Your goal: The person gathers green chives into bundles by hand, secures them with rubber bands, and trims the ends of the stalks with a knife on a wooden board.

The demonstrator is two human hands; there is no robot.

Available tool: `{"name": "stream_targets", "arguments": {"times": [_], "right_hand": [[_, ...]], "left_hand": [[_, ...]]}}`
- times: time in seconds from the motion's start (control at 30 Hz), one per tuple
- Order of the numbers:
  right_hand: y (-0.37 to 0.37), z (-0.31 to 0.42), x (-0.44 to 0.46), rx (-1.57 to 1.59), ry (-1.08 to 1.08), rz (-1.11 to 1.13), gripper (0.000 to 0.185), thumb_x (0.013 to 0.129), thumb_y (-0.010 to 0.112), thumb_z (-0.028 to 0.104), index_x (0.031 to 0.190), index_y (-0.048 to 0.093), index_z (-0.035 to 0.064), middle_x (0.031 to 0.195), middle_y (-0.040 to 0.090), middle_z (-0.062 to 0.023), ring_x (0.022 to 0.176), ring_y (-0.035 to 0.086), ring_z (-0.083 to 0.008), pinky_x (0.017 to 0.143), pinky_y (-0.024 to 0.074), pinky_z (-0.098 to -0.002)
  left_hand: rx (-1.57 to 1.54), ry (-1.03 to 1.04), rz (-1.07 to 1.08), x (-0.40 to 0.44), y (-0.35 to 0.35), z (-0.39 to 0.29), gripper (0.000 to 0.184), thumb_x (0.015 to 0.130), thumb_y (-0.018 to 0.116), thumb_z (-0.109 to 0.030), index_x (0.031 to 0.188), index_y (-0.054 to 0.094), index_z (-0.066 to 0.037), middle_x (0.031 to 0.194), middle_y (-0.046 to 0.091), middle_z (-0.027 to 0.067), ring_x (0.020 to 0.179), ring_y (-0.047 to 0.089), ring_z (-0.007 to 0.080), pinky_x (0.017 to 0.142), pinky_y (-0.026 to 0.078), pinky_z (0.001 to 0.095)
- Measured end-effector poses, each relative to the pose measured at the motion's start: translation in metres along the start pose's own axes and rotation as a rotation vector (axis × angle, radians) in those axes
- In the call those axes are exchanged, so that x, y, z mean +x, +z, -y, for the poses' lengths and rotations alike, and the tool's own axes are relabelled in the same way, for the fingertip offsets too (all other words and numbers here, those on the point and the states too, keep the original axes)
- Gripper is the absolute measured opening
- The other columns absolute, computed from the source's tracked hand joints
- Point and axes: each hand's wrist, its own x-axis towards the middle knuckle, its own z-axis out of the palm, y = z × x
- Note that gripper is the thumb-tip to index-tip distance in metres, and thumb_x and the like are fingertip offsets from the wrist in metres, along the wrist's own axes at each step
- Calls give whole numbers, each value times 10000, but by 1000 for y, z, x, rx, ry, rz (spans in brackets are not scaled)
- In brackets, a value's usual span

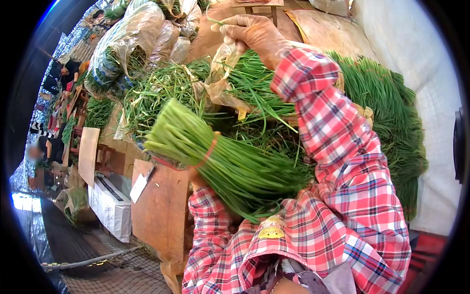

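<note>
A thick bundle of garlic chives [245,166], bound by a red rubber band [211,149], lies slanted across my front, its cut pale ends to the upper left. My left hand [197,178] is beneath it and holds it up near the band; most of its fingers are hidden by the stalks. Raised far ahead, my right hand [257,36] pinches a thin green blade [214,21] between thumb and fingertips. Below that hand, a crumpled clear plastic bag [223,90] sits among loose chives [164,90].
Stacked chive bundles [391,112] line the right side beside a pale sheet wall [416,44]. Full plastic bags [137,39] stand at the upper left. A wooden board [159,206] and a white box [108,206] are at the left. Another person [46,147] is farther left.
</note>
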Motion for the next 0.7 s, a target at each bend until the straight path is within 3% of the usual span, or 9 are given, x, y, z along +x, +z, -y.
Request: {"name": "stream_targets", "arguments": {"times": [0.1,0.23,0.27,0.3,0.37,0.43,0.5,0.6,0.7], "right_hand": [[-18,6,-47,-293,177,295,272,841,628,235,1071,648,90,708,633,-19,519,516,-60,491,462,-208],[-50,-40,-125,-387,461,732,213,818,604,193,981,683,82,802,675,-58,651,609,-127,561,504,-270],[-61,-60,-144,-583,140,852,256,790,630,225,1027,676,141,845,677,-78,741,633,-187,677,512,-320],[-61,-60,-164,-752,363,844,306,760,658,286,1047,669,180,868,670,-98,834,630,-251,771,489,-351],[-68,-88,-191,-1003,244,709,362,753,654,351,1029,666,116,900,654,-127,880,607,-296,789,475,-361],[-72,-92,-193,-904,503,650,414,736,649,420,1047,658,147,912,655,-126,871,606,-318,777,480,-375],[-71,-91,-202,-843,522,598,352,771,641,338,1035,652,105,918,665,-106,839,627,-271,739,487,-351],[-59,-84,-207,-250,627,554,244,806,595,118,1038,649,68,887,673,-70,744,619,-119,698,498,-267],[-45,-63,-203,-59,631,702,244,888,561,181,1050,633,14,926,660,-96,762,620,-121,671,533,-244]], "left_hand": [[303,105,-207,11,-26,-32,479,912,427,-301,1280,431,7,1251,493,187,1083,530,281,938,440,401],[-51,374,-398,31,-26,-82,557,813,524,-393,1253,484,-55,1219,527,148,1099,517,296,939,412,460],[-9,428,-468,32,-36,-92,582,792,542,-420,1258,484,-77,1236,518,135,1113,507,301,951,399,471],[30,485,-534,33,-50,-101,608,771,561,-448,1263,484,-99,1252,509,123,1126,496,306,962,385,482],[18,531,-549,30,-69,-121,615,764,578,-459,1265,483,-115,1253,510,119,1127,498,310,957,394,487],[0,565,-727,28,-79,-135,631,742,611,-468,1253,493,-117,1257,510,111,1133,496,310,948,409,495],[-4,593,-732,27,-73,-140,633,724,636,-465,1241,504,-124,1257,512,107,1131,499,309,929,427,507],[-26,616,-773,29,-66,-141,598,719,642,-430,1223,521,-130,1252,518,108,1119,509,310,908,435,530],[-48,595,-801,33,-53,-130,585,716,642,-423,1208,535,-124,1244,524,114,1111,513,316,907,434,530]]}}
